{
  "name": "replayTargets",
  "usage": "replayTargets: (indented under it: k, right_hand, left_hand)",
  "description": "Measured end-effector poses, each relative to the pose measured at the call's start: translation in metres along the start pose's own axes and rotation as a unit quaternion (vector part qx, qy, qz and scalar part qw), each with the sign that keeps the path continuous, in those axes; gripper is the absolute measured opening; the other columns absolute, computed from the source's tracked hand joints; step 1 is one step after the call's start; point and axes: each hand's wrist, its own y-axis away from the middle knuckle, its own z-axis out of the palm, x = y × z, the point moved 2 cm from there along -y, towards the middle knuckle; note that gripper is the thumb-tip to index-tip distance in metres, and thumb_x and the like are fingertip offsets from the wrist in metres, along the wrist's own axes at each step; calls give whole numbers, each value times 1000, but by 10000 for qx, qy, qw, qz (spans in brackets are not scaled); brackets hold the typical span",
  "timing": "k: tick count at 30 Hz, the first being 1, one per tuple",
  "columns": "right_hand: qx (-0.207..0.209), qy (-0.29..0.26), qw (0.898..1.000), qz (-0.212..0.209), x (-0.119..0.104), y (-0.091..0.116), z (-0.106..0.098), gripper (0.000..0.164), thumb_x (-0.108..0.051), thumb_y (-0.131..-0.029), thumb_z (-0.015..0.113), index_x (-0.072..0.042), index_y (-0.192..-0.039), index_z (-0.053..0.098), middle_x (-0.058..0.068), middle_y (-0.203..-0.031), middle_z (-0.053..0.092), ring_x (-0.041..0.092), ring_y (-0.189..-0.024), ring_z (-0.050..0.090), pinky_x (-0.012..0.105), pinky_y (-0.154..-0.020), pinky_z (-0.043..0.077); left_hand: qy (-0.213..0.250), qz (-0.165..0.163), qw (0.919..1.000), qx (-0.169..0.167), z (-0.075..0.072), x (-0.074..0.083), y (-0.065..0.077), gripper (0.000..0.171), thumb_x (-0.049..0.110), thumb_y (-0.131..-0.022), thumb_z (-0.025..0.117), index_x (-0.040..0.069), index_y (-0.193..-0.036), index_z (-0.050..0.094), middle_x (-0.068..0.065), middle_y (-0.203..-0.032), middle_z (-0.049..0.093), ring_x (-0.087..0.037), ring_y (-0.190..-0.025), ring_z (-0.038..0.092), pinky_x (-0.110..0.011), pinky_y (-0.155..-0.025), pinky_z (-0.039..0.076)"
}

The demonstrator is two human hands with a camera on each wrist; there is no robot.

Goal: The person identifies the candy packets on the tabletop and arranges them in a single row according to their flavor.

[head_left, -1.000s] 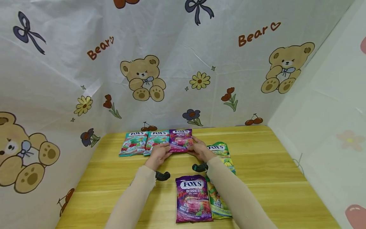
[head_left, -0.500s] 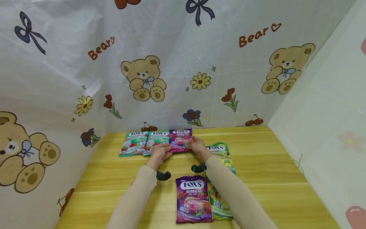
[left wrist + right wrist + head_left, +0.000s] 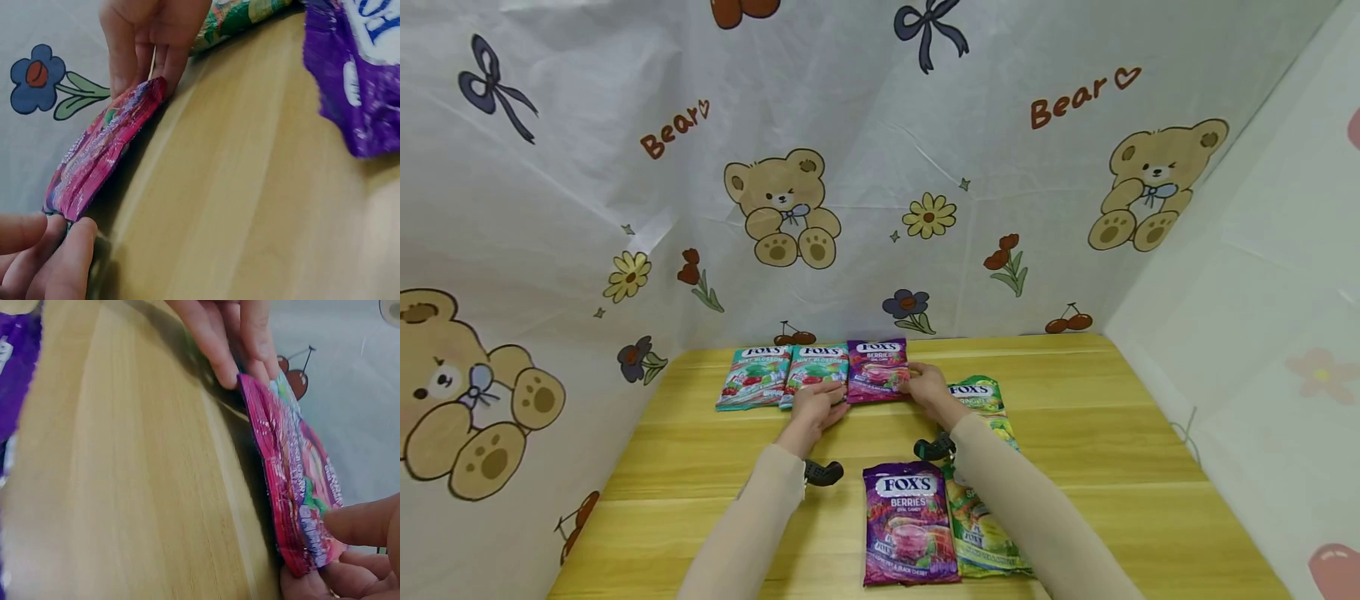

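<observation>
A purple berries candy bag (image 3: 877,371) lies in the back row, its near edge seen close up in both wrist views. My right hand (image 3: 931,392) pinches its lower right corner, thumb on top and fingers beneath in the right wrist view. At the lower left corner, my left hand (image 3: 814,408) pinches where the purple bag meets a teal mint candy bag (image 3: 817,367); exactly how much of each bag is between its fingers is hidden. Another teal mint candy bag (image 3: 754,377) is at the row's left end.
Nearer on the wooden table (image 3: 700,467) lies a second purple berries bag (image 3: 910,525). Beside it is a green candy bag (image 3: 981,537), partly under the right forearm. Another green bag (image 3: 985,396) lies behind that forearm. A bear-printed sheet (image 3: 865,167) stands behind the table.
My left fingertips have shifted slightly left and nearer at the purple bag's corner. The right hand has drawn a little to the right. The bags stay in place; the head view has shifted slightly.
</observation>
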Motion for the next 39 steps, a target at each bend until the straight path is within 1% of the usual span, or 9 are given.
replayTargets:
  k: [5,9,12,18,23,26,30,34,39]
  right_hand:
    - [-62,174,9998,-123,0,10,-7,48,-5,-98,62,-1,-146,56,22,-143,59,28,-115,60,43,-104,54]
    - [-210,70,9994,-268,0,19,-14,49,-6,-98,63,3,-146,55,25,-140,61,28,-110,61,44,-102,54]
    - [-350,-19,9989,-311,3,26,-20,49,-6,-98,62,4,-146,54,24,-138,61,28,-108,62,45,-101,54]
    - [-851,-281,9955,-298,8,41,-32,45,-6,-101,60,4,-144,56,26,-138,62,37,-117,66,48,-107,53]
    - [-1336,-342,9902,-223,10,56,-37,43,-9,-103,60,3,-144,56,24,-140,62,34,-119,68,47,-108,53]
    - [-1653,-405,9851,-260,11,65,-40,44,-10,-104,58,5,-145,54,26,-146,58,37,-126,65,47,-111,52]
    - [-1927,-451,9795,-376,12,79,-46,47,-11,-105,57,7,-148,49,29,-150,52,39,-131,60,47,-113,49]
    - [-2120,-577,9747,-411,17,92,-53,49,-13,-106,55,9,-149,46,30,-151,50,39,-132,60,50,-114,47]
    - [-2545,-755,9630,-461,26,106,-61,55,-14,-107,54,12,-152,38,33,-155,43,43,-136,55,51,-116,45]
  left_hand:
    - [2,46,9998,-195,-5,-3,6,35,9,-104,61,4,-138,65,-18,-142,63,-32,-115,71,-38,-99,59]
    - [88,80,9995,-305,-10,-8,11,36,8,-103,62,3,-139,64,-19,-141,64,-30,-115,71,-36,-97,60]
    - [11,89,9991,-408,-14,-14,15,37,8,-103,63,3,-139,63,-20,-140,64,-31,-115,70,-38,-98,60]
    - [-255,43,9976,-635,-19,-26,25,37,9,-105,59,1,-141,61,-22,-142,62,-31,-118,68,-44,-104,57]
    - [-351,129,9945,-980,-21,-32,36,41,8,-106,57,-3,-145,56,-25,-144,59,-34,-124,64,-48,-109,53]
    - [-434,145,9917,-1199,-21,-37,44,41,8,-106,56,-5,-145,54,-25,-145,58,-34,-126,63,-48,-111,51]
    - [-469,142,9903,-1302,-22,-45,54,41,8,-105,57,-6,-143,55,-26,-144,58,-31,-124,64,-46,-110,52]
    - [-474,160,9890,-1395,-24,-49,66,42,9,-105,59,-7,-144,54,-27,-145,57,-30,-124,65,-44,-109,53]
    - [-489,100,9863,-1575,-27,-55,79,44,10,-105,59,-9,-145,52,-28,-145,56,-30,-123,65,-44,-108,53]
